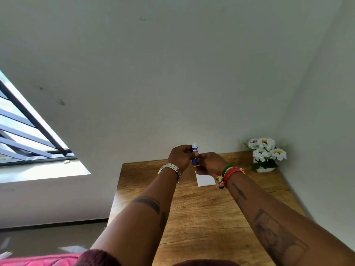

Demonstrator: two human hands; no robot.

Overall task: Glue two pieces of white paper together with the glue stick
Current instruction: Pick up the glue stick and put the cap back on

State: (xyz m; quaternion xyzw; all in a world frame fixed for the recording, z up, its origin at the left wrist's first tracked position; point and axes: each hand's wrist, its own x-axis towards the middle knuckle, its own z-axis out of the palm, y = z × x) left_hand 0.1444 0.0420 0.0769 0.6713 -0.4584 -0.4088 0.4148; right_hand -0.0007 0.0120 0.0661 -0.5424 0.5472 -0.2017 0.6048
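A small blue glue stick (194,154) with a white top stands upright in the air above the far part of the wooden table (201,214). My left hand (180,157) grips its upper part from the left. From the right, my right hand (210,163) pinches the lower part. Under my right wrist lies white paper (205,179), flat on the table; my hand hides its far edge. I cannot tell whether it is one sheet or two stacked.
A white pot of white flowers (266,155) stands at the table's far right corner against the wall. A barred window (28,135) is at the left. Pink fabric (38,260) lies at the lower left, beside the table.
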